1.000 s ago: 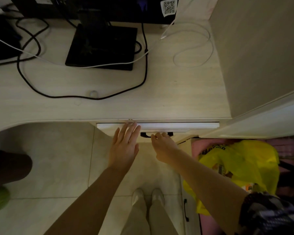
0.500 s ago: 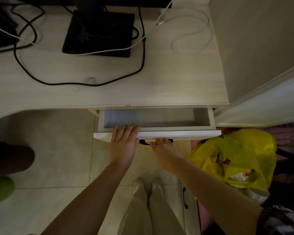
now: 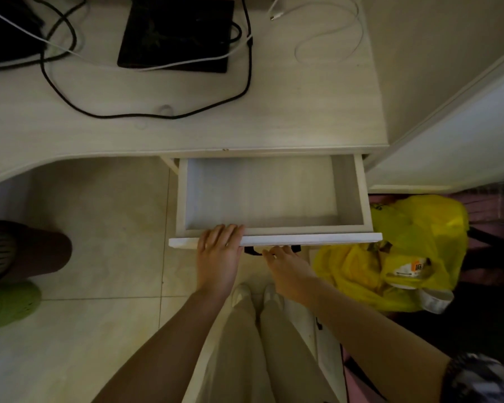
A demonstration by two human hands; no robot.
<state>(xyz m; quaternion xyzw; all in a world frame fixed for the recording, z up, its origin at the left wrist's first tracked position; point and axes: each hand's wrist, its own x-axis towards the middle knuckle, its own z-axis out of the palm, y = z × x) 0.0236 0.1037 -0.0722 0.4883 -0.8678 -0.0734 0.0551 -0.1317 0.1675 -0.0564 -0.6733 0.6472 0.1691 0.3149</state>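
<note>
Pale-wood drawer mostly open; left hand fingers together, flat over its front edge; right hand hooks black handle; little pull left.

Free passage from above into the drawer; yellow bag close at its right, perhaps touching.

Left hand and right hand bare to the forearms — dark mottled sleeve on the right, pale beige trousers, white shoes.
</note>
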